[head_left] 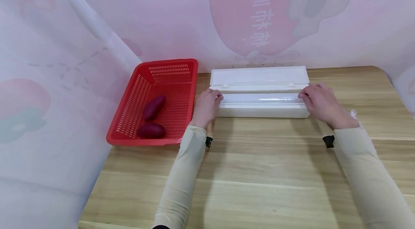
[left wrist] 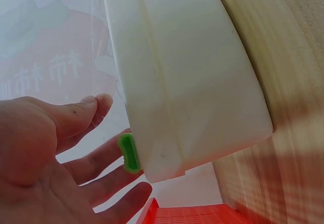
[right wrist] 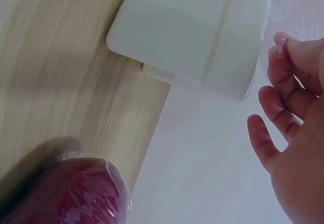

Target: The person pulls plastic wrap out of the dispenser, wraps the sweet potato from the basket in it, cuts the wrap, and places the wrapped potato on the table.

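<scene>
A white cling film dispenser lies across the table with its lid raised at the back. Clear cling film stretches along its top between my hands. My left hand pinches the film at the left end between thumb and forefinger, the other fingers spread. At the right end, my right hand pinches the film the same way. A green slider shows on the dispenser's edge, close to my left fingers. Past the right end, a dark red vegetable wrapped in film lies on the table, mostly hidden behind my right wrist in the head view.
Left of the dispenser stands a red plastic basket holding two purple sweet potatoes, one farther back and one nearer. Behind the wooden table hangs a printed pale cloth, which also covers the left side.
</scene>
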Demonstrator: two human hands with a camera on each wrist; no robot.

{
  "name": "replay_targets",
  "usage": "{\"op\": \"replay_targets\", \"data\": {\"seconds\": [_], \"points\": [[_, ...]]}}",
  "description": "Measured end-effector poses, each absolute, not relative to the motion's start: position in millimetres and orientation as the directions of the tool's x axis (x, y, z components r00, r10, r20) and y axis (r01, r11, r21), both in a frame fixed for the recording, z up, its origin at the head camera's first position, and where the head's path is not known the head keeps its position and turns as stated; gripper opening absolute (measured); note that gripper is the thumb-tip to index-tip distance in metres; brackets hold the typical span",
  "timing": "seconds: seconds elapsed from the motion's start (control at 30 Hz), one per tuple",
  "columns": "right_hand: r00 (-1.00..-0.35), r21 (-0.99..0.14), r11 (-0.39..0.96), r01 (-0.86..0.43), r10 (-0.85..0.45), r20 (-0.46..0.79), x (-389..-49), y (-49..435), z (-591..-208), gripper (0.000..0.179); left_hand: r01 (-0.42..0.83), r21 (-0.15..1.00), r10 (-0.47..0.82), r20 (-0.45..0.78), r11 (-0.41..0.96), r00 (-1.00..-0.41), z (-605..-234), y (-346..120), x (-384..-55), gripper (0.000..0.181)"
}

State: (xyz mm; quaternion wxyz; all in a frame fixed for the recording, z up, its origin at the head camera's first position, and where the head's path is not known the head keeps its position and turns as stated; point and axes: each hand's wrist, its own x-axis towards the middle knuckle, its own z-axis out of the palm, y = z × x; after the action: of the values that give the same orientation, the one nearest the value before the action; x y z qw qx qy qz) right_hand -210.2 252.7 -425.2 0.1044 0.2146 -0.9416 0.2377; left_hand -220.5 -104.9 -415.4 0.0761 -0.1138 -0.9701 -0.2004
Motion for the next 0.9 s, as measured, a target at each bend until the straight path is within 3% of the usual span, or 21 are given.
{"op": "replay_targets", "data": {"seconds": [0.57,0.9], "points": [[-0.884,-0.395,0.803,-0.446,-0.326,0.335,-208.9,254.5,-415.9,0.018,0.280,0.313,0.195,0.276,0.908,-0.941,-401.7,-104.5,-220.9,0.019],[-0.834,-0.338,0.806,-0.487,-0.314,0.453,-208.5,253.6,-407.8,0.015,0.254,0.337,0.156,0.293,0.907,-0.943,-389.4,-103.6,-218.2,0.019]]}}
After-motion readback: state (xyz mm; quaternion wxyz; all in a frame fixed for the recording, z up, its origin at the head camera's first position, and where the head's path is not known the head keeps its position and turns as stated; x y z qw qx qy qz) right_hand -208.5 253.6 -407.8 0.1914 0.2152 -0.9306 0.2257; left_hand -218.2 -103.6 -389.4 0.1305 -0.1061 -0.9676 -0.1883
